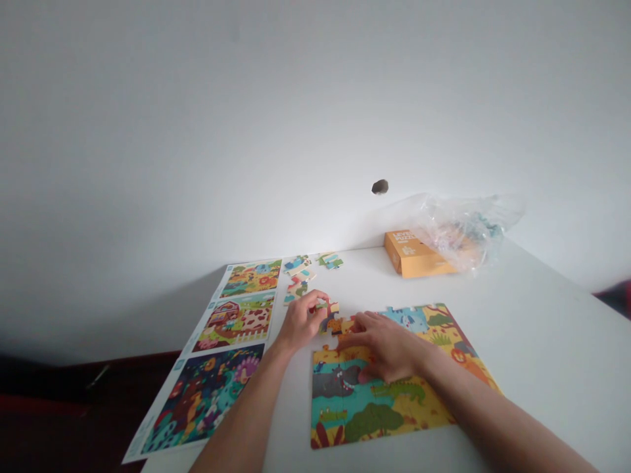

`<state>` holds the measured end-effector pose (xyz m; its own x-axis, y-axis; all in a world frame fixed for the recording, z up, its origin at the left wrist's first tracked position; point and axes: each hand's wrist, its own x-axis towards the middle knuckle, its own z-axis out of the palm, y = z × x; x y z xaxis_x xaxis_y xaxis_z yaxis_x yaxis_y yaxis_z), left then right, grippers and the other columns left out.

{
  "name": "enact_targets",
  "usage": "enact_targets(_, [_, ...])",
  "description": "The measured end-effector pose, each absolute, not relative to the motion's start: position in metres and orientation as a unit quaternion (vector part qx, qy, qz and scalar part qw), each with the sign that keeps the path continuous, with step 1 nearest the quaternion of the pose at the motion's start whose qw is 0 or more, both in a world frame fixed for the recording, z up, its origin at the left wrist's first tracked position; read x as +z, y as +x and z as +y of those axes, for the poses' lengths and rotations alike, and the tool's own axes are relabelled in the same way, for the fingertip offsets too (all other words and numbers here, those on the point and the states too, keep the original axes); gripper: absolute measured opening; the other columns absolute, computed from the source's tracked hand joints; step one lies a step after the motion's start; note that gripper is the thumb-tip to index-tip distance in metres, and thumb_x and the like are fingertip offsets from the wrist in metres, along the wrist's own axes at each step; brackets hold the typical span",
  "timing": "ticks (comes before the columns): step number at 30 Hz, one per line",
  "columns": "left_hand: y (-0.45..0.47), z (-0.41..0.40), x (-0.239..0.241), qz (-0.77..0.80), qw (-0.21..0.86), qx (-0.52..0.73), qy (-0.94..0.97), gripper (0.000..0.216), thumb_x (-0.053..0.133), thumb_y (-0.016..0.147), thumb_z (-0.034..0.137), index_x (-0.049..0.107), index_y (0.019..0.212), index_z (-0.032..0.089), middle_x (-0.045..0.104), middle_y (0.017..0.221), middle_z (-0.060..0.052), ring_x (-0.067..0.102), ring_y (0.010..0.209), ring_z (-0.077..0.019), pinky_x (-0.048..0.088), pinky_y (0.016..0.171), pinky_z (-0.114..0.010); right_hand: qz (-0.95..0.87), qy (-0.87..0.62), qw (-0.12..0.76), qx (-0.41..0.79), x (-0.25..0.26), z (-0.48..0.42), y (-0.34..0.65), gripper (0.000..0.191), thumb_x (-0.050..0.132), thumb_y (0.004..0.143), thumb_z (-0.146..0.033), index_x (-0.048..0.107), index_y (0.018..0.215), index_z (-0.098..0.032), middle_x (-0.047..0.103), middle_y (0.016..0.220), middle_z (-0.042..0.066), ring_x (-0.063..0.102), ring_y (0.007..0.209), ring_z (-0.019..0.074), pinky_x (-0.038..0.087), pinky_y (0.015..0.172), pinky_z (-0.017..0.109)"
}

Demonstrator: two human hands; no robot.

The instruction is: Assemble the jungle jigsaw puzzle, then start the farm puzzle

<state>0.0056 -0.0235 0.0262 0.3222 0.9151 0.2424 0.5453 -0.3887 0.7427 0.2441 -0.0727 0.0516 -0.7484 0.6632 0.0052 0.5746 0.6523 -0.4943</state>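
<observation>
A mostly joined jigsaw puzzle (374, 420) with safari animals lies on the white table, its upper left part uneven. My left hand (302, 320) is closed in a pinch at the edge of a puzzle piece (335, 323) with orange and brown colours, just beyond the puzzle's upper left corner. My fingertips partly cover that piece. Across the joined puzzle rests my right hand (387, 345), fingers spread and touching its top left area. The index fingertip lies by the gap near the loose piece, and the thumb is over the hippo picture.
Left of the puzzle lies a sheet (269, 322) printed with three pictures. Several loose pieces (298, 276) are scattered behind my left hand, with a small joined group (330, 261) beside them. An orange puzzle box (414, 256) under a clear plastic bag (458, 230) stands against the wall.
</observation>
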Motion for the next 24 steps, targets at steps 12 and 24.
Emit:
enact_targets(12, [0.002, -0.023, 0.031, 0.442, 0.34, 0.241, 0.794, 0.014, 0.055, 0.076, 0.019, 0.063, 0.087, 0.016, 0.05, 0.058, 0.005, 0.044, 0.055, -0.011, 0.031, 0.057, -0.024, -0.918, -0.311, 0.123, 0.215, 0.039, -0.062, 0.247, 0.033, 0.065, 0.08, -0.03, 0.07, 0.113, -0.031, 0.06, 0.093, 0.004, 0.057, 0.087, 0.0192, 0.041, 0.08, 0.03])
enact_targets(24, [-0.002, -0.022, 0.03, 0.443, 0.231, 0.223, 0.837, 0.009, 0.057, 0.075, 0.014, 0.063, 0.079, 0.02, 0.062, 0.073, 0.0, 0.057, 0.076, -0.0167, 0.038, 0.071, -0.026, -0.922, -0.3, 0.146, 0.195, 0.039, -0.066, 0.239, 0.049, 0.058, 0.083, -0.024, 0.056, 0.132, -0.026, 0.064, 0.093, 0.006, 0.058, 0.09, 0.0218, 0.038, 0.079, 0.032])
